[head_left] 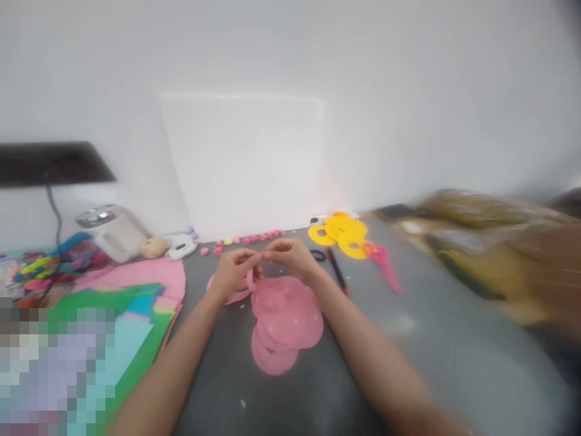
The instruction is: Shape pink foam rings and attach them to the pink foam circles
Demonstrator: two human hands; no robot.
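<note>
My left hand and my right hand meet above the dark table, thumbs and fingers pinched together almost tip to tip. Whatever is between the fingertips is too small and blurred to name. Just below my left hand is a pink paper ring, partly covered by the fingers; whether they touch it I cannot tell. Under my right wrist lies an overlapping pile of pink paper cutouts with a few small white bits on top. A row of small pink pieces runs along the table behind my hands.
Right of my hands lie yellow paper rings, pink-handled scissors, a black pen and a black ring. Coloured sheets are stacked left. A white board leans on the wall; brown bags stand far right.
</note>
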